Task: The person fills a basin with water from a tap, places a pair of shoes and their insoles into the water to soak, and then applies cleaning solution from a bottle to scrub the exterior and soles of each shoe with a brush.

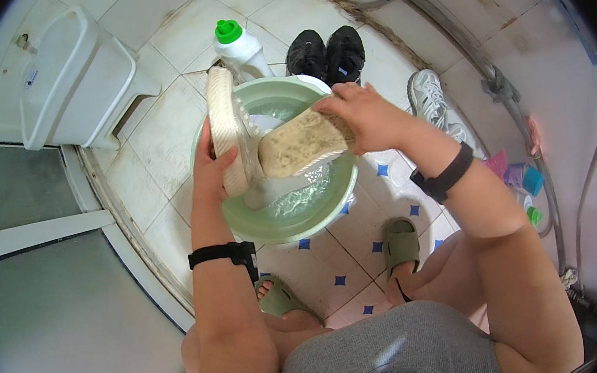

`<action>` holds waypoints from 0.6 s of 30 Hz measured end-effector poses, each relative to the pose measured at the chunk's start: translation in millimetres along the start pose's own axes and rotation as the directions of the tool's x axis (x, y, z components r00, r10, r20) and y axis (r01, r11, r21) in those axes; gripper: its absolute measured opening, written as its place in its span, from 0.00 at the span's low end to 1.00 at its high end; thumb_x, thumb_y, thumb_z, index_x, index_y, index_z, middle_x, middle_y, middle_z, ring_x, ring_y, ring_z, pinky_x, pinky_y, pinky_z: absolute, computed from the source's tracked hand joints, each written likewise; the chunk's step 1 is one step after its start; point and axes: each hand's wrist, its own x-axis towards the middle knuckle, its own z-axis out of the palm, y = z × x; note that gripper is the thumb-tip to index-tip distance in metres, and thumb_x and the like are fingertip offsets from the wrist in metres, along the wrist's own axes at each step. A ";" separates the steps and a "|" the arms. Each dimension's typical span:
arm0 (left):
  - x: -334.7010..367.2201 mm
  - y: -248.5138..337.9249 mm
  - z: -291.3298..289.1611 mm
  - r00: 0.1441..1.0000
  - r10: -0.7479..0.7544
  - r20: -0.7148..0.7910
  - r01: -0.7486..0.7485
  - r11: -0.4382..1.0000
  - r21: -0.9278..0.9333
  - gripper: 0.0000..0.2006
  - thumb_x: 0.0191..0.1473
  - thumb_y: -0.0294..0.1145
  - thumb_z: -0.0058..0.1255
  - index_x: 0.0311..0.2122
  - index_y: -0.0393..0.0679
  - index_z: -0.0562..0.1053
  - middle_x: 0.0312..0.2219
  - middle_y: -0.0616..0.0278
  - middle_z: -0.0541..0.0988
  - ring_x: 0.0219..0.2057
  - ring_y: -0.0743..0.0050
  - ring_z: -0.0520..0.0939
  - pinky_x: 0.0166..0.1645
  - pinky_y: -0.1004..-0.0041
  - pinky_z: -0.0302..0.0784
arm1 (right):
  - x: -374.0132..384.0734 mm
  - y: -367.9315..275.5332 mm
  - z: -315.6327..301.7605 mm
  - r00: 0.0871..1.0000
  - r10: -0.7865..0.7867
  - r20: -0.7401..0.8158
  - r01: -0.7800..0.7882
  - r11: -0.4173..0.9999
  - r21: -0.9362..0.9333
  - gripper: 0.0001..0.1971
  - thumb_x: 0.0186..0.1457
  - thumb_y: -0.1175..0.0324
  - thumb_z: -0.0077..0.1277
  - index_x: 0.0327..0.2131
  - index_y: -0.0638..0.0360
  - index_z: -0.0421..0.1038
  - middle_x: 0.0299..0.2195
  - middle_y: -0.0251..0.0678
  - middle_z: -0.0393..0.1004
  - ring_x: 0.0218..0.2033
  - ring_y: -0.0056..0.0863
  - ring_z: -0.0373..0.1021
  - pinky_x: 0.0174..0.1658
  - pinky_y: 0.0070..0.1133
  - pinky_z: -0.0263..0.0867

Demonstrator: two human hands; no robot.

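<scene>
On the floor stands a basin, two shoes above it; behind, a bottle left of a footwear pair; sneakers near the floor's right edge.

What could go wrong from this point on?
The left hand holds one pale shoe and the right hand another pale shoe over the water in the green basin; a slipping grip might drop one and splash. The white bottle stands close to the basin's far rim and might get knocked over. Splashes might reach the black shoes nearby.
</scene>
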 end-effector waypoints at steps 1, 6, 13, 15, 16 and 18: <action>-3.1 -2.3 -4.6 1.000 0.005 -0.010 -0.004 1.000 0.002 0.35 0.41 0.19 0.55 0.57 0.49 0.59 0.47 0.57 0.68 0.49 0.62 0.69 0.53 0.65 0.67 | 2.1 4.5 -6.4 0.996 0.049 0.079 -0.058 0.992 0.109 0.42 0.22 0.69 0.65 0.50 0.48 0.60 0.46 0.45 0.62 0.49 0.43 0.60 0.54 0.35 0.55; -11.0 -31.9 -13.4 0.905 -0.381 0.188 0.414 0.692 -0.592 0.23 0.56 0.42 0.41 0.53 0.41 0.61 0.50 0.54 0.67 0.48 0.57 0.72 0.51 0.58 0.69 | -15.7 46.9 -29.3 0.895 0.216 0.391 -0.427 0.670 0.607 0.39 0.24 0.67 0.60 0.49 0.49 0.63 0.37 0.39 0.68 0.37 0.37 0.66 0.45 0.26 0.61; -15.4 -54.2 28.2 0.872 -0.307 0.380 0.488 0.595 -0.638 0.30 0.56 0.52 0.36 0.56 0.39 0.58 0.51 0.50 0.66 0.50 0.51 0.70 0.53 0.55 0.67 | -71.6 91.9 -16.0 0.781 0.167 0.602 -0.625 0.174 0.761 0.39 0.31 0.62 0.59 0.51 0.64 0.60 0.47 0.41 0.66 0.45 0.29 0.65 0.50 0.24 0.59; -12.5 -62.7 44.6 0.850 -0.263 0.456 0.518 0.575 -0.633 0.32 0.55 0.55 0.34 0.56 0.38 0.57 0.51 0.48 0.66 0.50 0.49 0.69 0.54 0.55 0.66 | -97.8 93.9 -10.0 0.790 0.208 0.577 -0.576 -0.072 0.814 0.40 0.33 0.59 0.58 0.53 0.65 0.57 0.50 0.42 0.63 0.49 0.31 0.63 0.52 0.25 0.58; -9.6 -68.4 53.7 0.861 -0.287 0.420 0.506 0.565 -0.652 0.32 0.55 0.54 0.37 0.56 0.38 0.57 0.51 0.48 0.66 0.50 0.50 0.69 0.54 0.55 0.66 | -111.0 92.8 -11.9 0.793 0.228 0.565 -0.560 -0.095 0.823 0.39 0.37 0.57 0.56 0.54 0.65 0.55 0.50 0.44 0.64 0.49 0.33 0.64 0.53 0.26 0.58; -6.6 -80.5 65.9 0.838 -0.311 0.449 0.543 0.556 -0.629 0.32 0.54 0.53 0.39 0.55 0.37 0.58 0.51 0.47 0.66 0.50 0.50 0.69 0.54 0.54 0.66 | -137.0 104.5 4.7 0.778 0.316 0.543 -0.503 -0.206 0.840 0.36 0.40 0.57 0.54 0.52 0.65 0.58 0.47 0.43 0.67 0.46 0.33 0.67 0.50 0.27 0.61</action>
